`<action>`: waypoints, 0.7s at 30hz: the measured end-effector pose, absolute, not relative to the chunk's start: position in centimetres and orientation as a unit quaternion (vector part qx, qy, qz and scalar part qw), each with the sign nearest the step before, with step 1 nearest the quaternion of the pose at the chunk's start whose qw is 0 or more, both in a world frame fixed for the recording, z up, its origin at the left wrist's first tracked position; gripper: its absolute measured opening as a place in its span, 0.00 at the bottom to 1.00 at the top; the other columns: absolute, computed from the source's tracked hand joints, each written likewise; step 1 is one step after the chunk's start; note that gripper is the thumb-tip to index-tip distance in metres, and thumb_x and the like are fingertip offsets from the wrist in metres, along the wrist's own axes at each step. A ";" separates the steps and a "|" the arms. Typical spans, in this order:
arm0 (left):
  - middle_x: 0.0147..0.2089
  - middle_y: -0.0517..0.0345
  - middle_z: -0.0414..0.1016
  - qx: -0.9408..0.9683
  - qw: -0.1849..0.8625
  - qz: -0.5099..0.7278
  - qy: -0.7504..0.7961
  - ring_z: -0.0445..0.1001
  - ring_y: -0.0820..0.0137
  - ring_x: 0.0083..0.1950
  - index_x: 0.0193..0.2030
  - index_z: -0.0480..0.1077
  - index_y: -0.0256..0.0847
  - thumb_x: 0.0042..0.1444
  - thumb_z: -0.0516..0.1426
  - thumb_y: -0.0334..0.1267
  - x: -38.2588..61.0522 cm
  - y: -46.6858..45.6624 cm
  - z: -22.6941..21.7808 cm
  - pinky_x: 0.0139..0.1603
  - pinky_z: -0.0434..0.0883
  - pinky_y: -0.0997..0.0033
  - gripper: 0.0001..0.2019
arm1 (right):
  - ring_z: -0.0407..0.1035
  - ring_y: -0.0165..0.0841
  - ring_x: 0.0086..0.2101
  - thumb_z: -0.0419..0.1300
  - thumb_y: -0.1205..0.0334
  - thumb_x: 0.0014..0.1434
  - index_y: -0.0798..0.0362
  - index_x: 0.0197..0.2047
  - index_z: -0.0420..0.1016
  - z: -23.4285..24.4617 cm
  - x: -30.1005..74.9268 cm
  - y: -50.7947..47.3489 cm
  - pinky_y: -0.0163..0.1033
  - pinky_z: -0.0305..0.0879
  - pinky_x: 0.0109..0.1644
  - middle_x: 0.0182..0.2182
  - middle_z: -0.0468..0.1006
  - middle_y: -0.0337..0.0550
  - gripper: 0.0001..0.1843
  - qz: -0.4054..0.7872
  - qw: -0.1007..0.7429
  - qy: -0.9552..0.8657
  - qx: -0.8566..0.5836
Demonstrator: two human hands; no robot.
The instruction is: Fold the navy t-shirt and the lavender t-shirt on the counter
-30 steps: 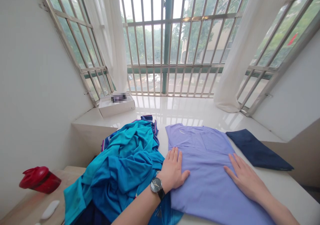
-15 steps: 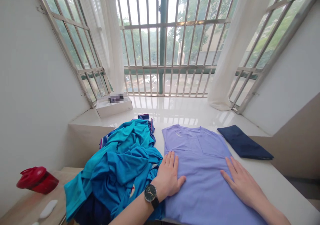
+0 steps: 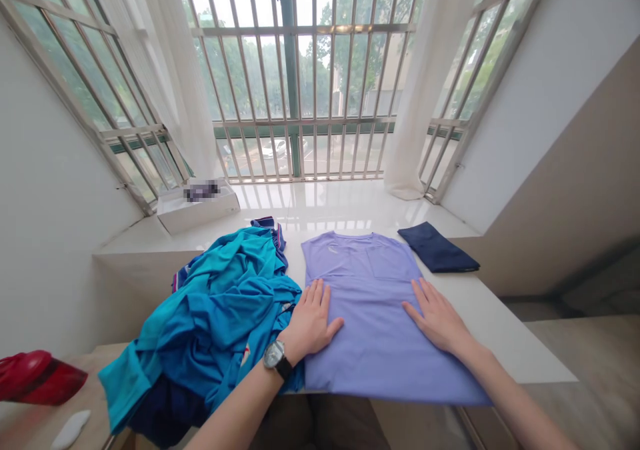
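Note:
A lavender T-shirt [image 3: 365,343] lies spread on the white surface, its neckline toward the window and its lower edge hanging at the front. My left hand [image 3: 313,320] rests flat along its left side, fingers stretched out, a watch on the wrist. On the right side, my right hand [image 3: 435,317] presses flat with its fingers apart. Neither hand grips anything. Close to my left hand is a rumpled heap of teal and blue clothes [image 3: 215,310]. A folded navy garment [image 3: 440,247] sits beyond my right hand.
A white box [image 3: 200,211] stands at the back left of the sill. At the lower left are a red object [image 3: 40,377] and a small white item [image 3: 71,429] on a wooden surface. Barred windows and white curtains [image 3: 415,103] close off the back.
The view has turned right and tilted down, so everything sits further left and the shirt's lower edge shows. Both hands stay flat on the shirt at about the same places.

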State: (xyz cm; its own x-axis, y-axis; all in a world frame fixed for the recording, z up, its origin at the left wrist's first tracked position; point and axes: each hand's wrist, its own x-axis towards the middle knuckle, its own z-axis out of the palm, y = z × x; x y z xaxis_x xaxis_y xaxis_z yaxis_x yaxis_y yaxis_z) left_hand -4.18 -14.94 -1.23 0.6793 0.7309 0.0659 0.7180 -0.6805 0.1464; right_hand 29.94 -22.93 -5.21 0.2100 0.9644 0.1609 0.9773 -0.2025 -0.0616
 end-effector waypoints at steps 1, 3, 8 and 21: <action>0.74 0.35 0.42 0.915 0.051 0.059 0.396 0.40 0.51 0.75 0.72 0.48 0.27 0.65 0.41 0.60 -4.1 -14.8 -1.2 0.72 0.47 0.51 0.40 | 0.48 0.45 0.67 0.39 0.37 0.64 0.59 0.70 0.55 -5.1 29.9 -22.8 0.51 0.47 0.70 0.69 0.55 0.56 0.43 -0.043 0.076 -0.627 -0.774; 0.74 0.34 0.42 0.915 0.049 0.056 0.397 0.41 0.51 0.75 0.72 0.48 0.27 0.65 0.43 0.59 -3.9 -14.5 -1.0 0.72 0.47 0.51 0.40 | 0.48 0.45 0.67 0.39 0.37 0.64 0.60 0.70 0.55 -4.9 29.9 -22.5 0.50 0.47 0.70 0.69 0.54 0.57 0.43 -0.039 0.073 -0.627 -0.774; 0.74 0.33 0.42 0.919 0.061 0.051 0.387 0.41 0.50 0.75 0.72 0.48 0.27 0.65 0.46 0.54 -3.6 -14.8 0.9 0.72 0.48 0.49 0.37 | 0.48 0.47 0.67 0.40 0.37 0.64 0.62 0.70 0.54 -3.9 29.9 -21.8 0.52 0.47 0.70 0.69 0.53 0.60 0.43 -0.028 0.071 -0.627 -0.775; 0.75 0.49 0.43 0.965 0.039 0.016 0.259 0.45 0.56 0.74 0.74 0.44 0.40 0.59 0.58 0.38 -11.2 -23.5 1.4 0.72 0.50 0.52 0.40 | 0.60 0.52 0.62 0.64 0.40 0.51 0.45 0.71 0.53 -2.7 31.0 -36.1 0.51 0.66 0.60 0.67 0.59 0.48 0.49 -0.104 0.145 -0.803 -0.569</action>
